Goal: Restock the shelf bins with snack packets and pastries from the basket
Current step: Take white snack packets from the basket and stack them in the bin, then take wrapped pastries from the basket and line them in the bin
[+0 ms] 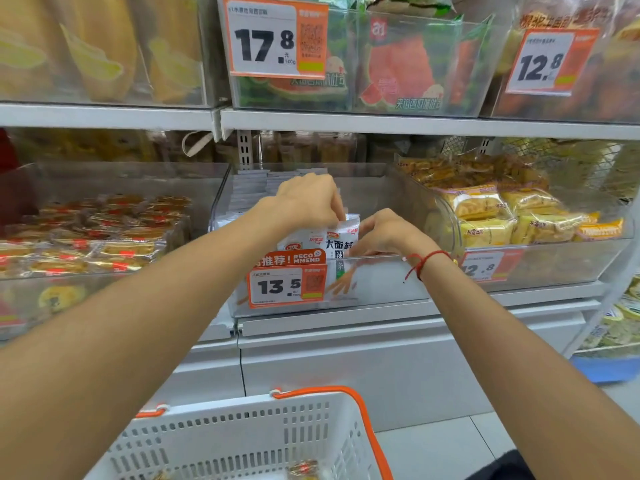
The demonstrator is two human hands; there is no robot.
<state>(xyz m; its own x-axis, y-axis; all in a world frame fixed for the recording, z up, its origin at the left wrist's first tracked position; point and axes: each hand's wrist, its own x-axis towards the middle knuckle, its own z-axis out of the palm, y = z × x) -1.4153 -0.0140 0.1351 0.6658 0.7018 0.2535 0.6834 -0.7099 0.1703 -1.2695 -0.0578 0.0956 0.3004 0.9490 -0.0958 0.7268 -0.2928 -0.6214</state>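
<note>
Orange price tags (277,38) hang above a blue tub (604,368) on the tiled floor (450,452)

Both forearms bare, no sleeves seen. Red string bracelet (427,260) worn on right wrist, small bead attached, loose ends hanging.

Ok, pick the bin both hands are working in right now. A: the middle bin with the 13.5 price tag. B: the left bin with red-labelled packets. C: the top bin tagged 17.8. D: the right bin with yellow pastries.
A: both the left hand and right hand grip white packets standing in the middle bin, right above the 13.5 price tag.
</note>
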